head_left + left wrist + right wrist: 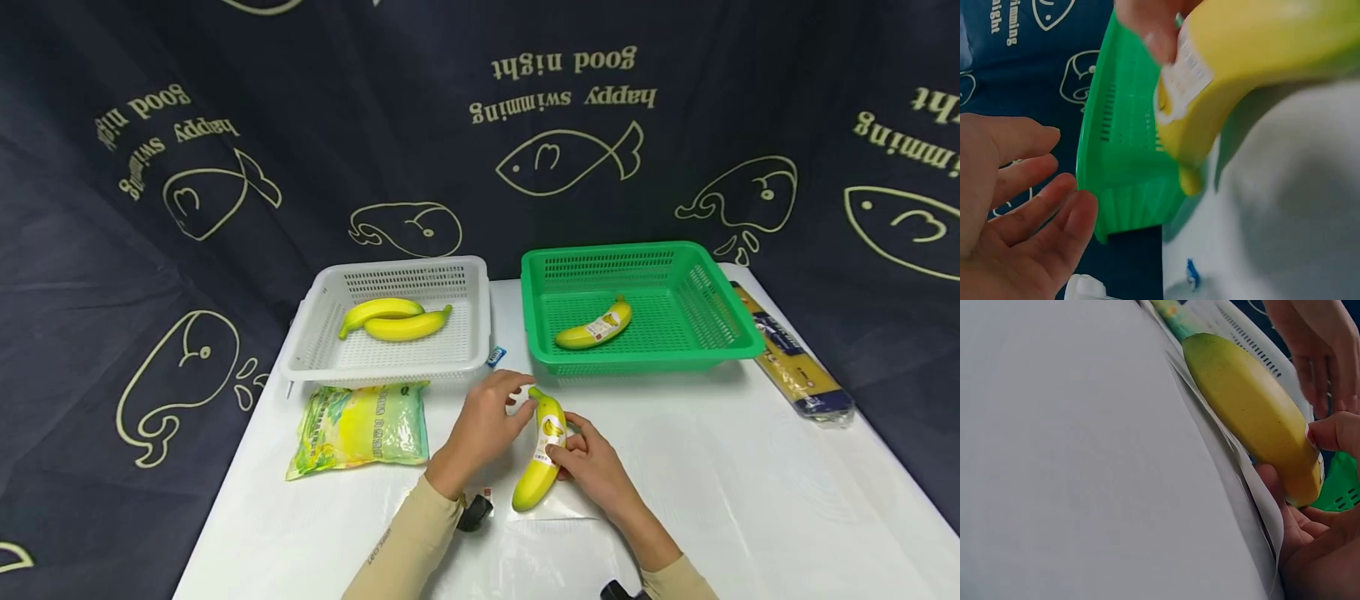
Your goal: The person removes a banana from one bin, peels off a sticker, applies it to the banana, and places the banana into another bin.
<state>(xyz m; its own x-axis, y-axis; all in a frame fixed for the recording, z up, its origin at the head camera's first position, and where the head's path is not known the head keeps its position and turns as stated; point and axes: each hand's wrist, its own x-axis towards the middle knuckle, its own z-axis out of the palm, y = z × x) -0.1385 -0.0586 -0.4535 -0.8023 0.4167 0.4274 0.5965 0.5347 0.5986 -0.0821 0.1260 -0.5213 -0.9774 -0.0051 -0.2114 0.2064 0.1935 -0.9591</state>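
Here's the right hand (596, 468), lower centre of the head view, gripping the labelled banana (534, 483) by its middle, thumb across the label (552, 427) and fingers tucked behind. Up beside the stem end, the left hand (486, 422) holds nothing: its fingers stand parted and loosely bent, and the left wrist view shows a gap between them and the fruit. The banana slants, stem toward the top of the frame, blunt end toward the bottom, over a pale sheet (562, 507). Whether the label lies flat under that thumb is hard to say; the thumb covers part of it.

What could go wrong? That one-handed hold is the weak point, I'd judge: the long blunt end hangs out past the grip, so a loose pinch could let it roll or swing. A sideways thumb might also crease or drag the label.

Moving out, the bag (367, 429) lies left of the left hand, with the white basket (397, 374) above it carrying two bananas (408, 327). Upper right of centre sits the green basket (645, 360), one labelled banana (576, 338) inside. Its near wall stands close above the stem, so a careless lift could knock it.
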